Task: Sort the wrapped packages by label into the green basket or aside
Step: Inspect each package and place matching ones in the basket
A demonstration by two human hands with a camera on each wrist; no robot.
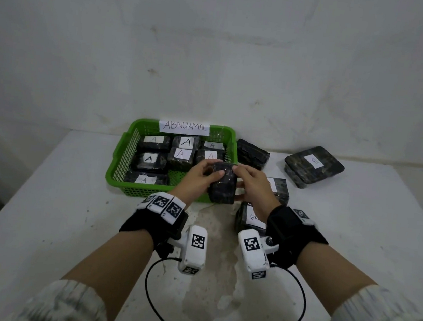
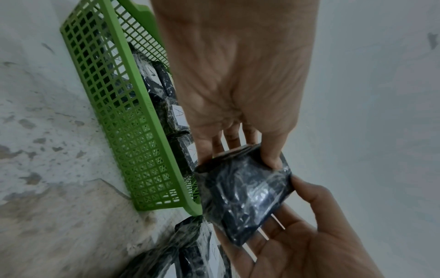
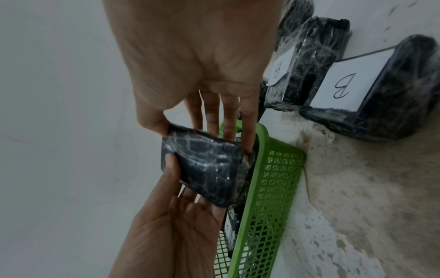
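Observation:
Both hands hold one dark plastic-wrapped package (image 1: 223, 185) above the basket's front right corner; no label shows on it. My left hand (image 1: 203, 176) pinches its left side, thumb on the near face (image 2: 245, 193). My right hand (image 1: 251, 182) grips its right side, thumb on top (image 3: 204, 167). The green basket (image 1: 119, 165) carries an "ABNORMAL" sign (image 1: 184, 127) and holds several packages labelled A (image 1: 186, 143). Packages labelled B lie to the right: one (image 1: 251, 216) under my right wrist, another (image 1: 280, 188) behind the hand, a large one (image 1: 314, 163) at the back right.
An unlabelled-looking dark package (image 1: 252, 153) leans beside the basket's right rim. The white table (image 1: 66, 209) has worn, stained patches in the middle. A pale wall (image 1: 218, 54) stands close behind the basket. Cables (image 1: 152, 286) hang from both wrist cameras.

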